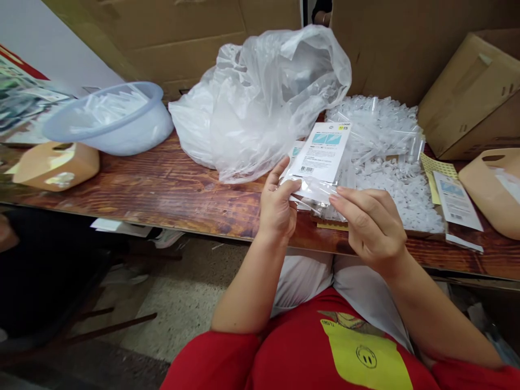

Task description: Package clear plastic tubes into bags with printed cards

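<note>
My left hand [280, 203] pinches the lower left side of a clear plastic packet with a white printed card [320, 154] inside. With thumb and fingertips together, my right hand [371, 222] grips the packet's clear lower flap [319, 189] at its right corner. The card faces up, showing blue pictures, small print and a barcode. Another printed packet partly shows behind it on the left. Just beyond my hands lies a heap of small clear plastic pieces [414, 189], with clear tubes [374, 130] piled at its back.
A large translucent plastic bag [252, 108] lies mid-table. To the left stand a blue basin [138, 132] of clear tubes and a beige basket [81, 165]. At right are yellow sticker sheets [441, 168], a printed packet [457, 200], another beige basket [487, 184] and a cardboard box [467, 97]. Someone sits at far left.
</note>
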`<act>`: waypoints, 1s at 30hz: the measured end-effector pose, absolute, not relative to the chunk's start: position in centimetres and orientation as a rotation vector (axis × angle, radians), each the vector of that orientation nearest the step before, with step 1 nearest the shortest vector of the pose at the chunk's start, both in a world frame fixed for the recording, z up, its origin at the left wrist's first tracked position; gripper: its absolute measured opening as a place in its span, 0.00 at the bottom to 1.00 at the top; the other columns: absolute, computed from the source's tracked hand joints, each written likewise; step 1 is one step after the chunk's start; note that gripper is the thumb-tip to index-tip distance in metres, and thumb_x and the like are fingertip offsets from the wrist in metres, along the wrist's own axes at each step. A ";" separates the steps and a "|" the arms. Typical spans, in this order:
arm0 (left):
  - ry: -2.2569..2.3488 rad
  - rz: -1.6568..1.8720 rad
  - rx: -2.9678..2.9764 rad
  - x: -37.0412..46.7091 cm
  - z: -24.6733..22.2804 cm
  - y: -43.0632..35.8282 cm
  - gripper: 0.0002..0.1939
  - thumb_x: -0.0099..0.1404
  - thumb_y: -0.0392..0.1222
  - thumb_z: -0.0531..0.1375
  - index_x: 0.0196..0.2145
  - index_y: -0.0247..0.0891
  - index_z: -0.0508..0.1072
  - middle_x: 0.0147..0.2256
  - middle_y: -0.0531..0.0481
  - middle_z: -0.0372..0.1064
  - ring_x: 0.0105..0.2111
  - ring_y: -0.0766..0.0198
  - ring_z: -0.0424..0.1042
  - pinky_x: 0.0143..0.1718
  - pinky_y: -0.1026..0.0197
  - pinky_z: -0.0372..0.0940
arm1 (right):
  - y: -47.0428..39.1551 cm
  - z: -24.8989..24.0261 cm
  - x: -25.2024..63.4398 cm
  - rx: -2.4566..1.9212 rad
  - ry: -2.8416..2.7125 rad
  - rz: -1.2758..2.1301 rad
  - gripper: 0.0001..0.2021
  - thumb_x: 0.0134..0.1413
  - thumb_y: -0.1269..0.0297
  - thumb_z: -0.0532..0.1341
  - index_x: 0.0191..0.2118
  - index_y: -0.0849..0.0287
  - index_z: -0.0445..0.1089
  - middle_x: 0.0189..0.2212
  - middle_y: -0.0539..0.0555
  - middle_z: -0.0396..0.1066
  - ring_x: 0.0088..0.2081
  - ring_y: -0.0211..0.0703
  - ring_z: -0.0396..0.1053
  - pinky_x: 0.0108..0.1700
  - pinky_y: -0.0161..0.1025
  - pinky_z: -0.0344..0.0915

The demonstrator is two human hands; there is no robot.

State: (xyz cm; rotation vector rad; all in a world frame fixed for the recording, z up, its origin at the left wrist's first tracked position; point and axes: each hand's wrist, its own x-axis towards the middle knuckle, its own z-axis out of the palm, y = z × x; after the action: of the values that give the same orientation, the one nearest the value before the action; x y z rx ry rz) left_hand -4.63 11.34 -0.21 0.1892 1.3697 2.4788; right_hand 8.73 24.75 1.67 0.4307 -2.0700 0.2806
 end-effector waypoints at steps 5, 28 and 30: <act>1.405 2.482 0.149 -3.4 -0.1 9.8 0.34 0.47 0.34 0.70 0.54 0.44 0.74 0.58 0.46 0.74 0.55 0.50 0.76 0.51 0.55 0.73 | 24.6 1.3 8.9 0.457 -2.096 0.257 0.23 0.61 0.81 0.61 0.61 0.67 0.69 0.52 0.68 0.76 0.50 0.53 0.72 0.48 0.50 0.75; 2.419 1.845 0.374 -8.7 -2.6 7.5 0.38 0.48 0.26 0.63 0.59 0.37 0.73 0.59 0.43 0.73 0.61 0.49 0.71 0.67 0.49 0.62 | 23.3 -1.9 6.3 0.309 -2.221 0.296 0.21 0.62 0.84 0.53 0.57 0.65 0.70 0.48 0.63 0.77 0.45 0.48 0.67 0.49 0.45 0.71; 2.364 1.893 0.365 -8.8 -2.7 7.6 0.36 0.47 0.27 0.63 0.57 0.37 0.75 0.57 0.43 0.74 0.59 0.48 0.72 0.66 0.48 0.62 | 23.1 -2.0 5.8 0.298 -2.229 0.282 0.21 0.63 0.83 0.52 0.56 0.66 0.71 0.47 0.63 0.77 0.43 0.49 0.66 0.48 0.46 0.70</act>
State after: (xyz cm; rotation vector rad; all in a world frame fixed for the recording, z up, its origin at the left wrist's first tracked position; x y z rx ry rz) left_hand -8.82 7.62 -2.75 0.3649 2.3642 1.8935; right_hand 5.78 23.10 -1.97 0.2980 -2.2291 0.2819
